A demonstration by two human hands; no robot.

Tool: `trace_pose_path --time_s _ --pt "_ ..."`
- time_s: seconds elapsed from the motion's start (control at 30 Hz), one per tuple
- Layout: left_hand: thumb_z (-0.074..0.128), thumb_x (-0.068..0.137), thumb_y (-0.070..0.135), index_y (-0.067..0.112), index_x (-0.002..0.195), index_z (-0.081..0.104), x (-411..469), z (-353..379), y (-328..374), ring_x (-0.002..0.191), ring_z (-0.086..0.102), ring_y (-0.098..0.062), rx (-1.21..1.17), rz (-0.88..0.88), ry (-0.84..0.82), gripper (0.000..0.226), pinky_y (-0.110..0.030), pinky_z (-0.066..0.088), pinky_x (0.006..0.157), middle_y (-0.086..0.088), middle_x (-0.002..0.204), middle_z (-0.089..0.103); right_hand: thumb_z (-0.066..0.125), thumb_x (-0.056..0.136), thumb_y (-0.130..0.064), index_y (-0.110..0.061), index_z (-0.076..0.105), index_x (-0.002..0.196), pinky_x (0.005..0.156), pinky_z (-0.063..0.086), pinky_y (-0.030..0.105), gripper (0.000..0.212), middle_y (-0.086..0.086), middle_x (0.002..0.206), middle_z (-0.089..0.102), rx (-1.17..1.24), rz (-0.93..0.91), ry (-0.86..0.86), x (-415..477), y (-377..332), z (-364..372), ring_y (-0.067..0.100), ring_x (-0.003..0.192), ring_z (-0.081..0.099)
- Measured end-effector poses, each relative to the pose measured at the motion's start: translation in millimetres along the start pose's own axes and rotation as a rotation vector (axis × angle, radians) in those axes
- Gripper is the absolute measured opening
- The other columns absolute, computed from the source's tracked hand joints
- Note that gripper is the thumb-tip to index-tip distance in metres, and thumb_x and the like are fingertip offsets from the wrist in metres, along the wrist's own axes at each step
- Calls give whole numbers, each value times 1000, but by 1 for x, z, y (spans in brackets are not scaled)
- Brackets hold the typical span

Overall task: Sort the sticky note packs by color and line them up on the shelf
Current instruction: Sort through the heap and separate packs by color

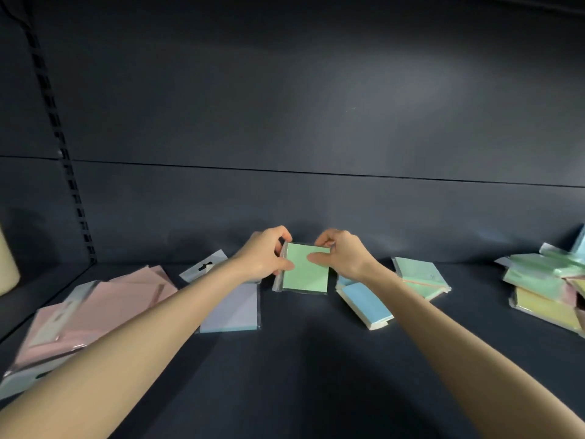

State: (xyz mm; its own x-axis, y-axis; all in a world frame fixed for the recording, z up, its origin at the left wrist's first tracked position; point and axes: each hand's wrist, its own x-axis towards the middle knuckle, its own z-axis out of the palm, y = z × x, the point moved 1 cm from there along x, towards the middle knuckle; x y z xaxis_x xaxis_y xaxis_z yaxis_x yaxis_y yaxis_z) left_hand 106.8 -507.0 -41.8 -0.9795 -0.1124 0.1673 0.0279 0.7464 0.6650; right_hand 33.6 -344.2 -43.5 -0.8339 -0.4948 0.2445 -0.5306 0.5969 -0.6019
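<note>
L-hand [264, 253], R-hand [345, 256] pinch green pk [305, 272] (wrapped).

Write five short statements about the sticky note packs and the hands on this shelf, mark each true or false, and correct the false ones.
1. The left hand and right hand both hold the green pack. True.
2. The lavender pack lies to the right of the green pack. False: it lies to its left, partly under the left forearm.
3. A blue pack lies on the shelf to the right of the green pack. True.
4. The shelf is white. False: it is dark grey.
5. A mixed pile with green and yellow packs sits at the far right. True.
</note>
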Motion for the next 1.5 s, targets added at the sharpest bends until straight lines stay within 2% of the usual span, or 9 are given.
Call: trace_pose_path --time_s 0.07,0.13,0.2,0.3,0.53,0.87,1.03,1.17,1.5 --pt "76 78 20 13 123 53 8 4 -5 85 64 -24 115 -33 8 52 -35 52 80 -8 96 65 71 82 -29 -11 61 102 63 39 18 29 -5 84 56 -40 -7 -36 11 7 5 15 79 51" --pt "75 78 30 16 128 51 11 6 -7 95 60 -22 238 -71 -4 57 -33 48 83 -4 101 64 69 82 -32 -13 62 106 79 46 28 31 0 98 59 -133 -43 -89 20 11 9 18 92 53" --pt "72 79 36 19 129 51 13 6 -7 106 54 -22 384 -84 -15 56 -32 44 86 -1 111 62 66 83 -31 -15 61 113 94 44 36 35 6 114 56 -259 -101 -155 25 13 12 24 109 50" --pt "67 82 38 22 128 51 13 7 -3 118 45 -23 539 -44 -17 52 -33 39 91 -1 123 53 63 86 -27 -15 56 123 100 39 36 40 10 126 47 -338 -143 -220 24 13 9 28 119 42" --pt "57 91 35 24 135 43 4 -4 32 125 39 -20 483 168 34 48 -40 34 105 2 135 46 61 89 -27 -15 51 129 99 39 36 43 10 131 43 -323 -132 -93 3 12 -39 28 122 43" --pt "55 91 37 26 138 38 -6 37 118 123 37 -18 436 479 70 51 -32 28 100 5 137 43 59 89 -28 -14 44 135 98 41 44 50 8 130 46 -456 69 164 -88 54 -131 30 122 43" --pt "53 92 39 27 139 37 -18 84 163 123 35 -16 443 574 -19 51 -31 30 99 6 135 44 59 88 -27 -16 46 133 96 40 37 48 8 128 47 -469 154 206 -145 90 -170 28 122 43" --pt "51 92 41 27 138 36 -21 122 205 123 36 -16 429 605 -48 50 -32 32 101 6 136 44 59 90 -28 -15 46 133 93 34 31 46 6 131 46 -515 197 223 -186 121 -209 27 124 42" --pt "52 92 42 26 138 37 -52 240 300 123 38 -17 400 545 -74 51 -35 34 100 5 135 45 58 91 -28 -18 45 134 99 35 36 47 6 147 36 -519 248 133 -268 214 -297 25 130 39"
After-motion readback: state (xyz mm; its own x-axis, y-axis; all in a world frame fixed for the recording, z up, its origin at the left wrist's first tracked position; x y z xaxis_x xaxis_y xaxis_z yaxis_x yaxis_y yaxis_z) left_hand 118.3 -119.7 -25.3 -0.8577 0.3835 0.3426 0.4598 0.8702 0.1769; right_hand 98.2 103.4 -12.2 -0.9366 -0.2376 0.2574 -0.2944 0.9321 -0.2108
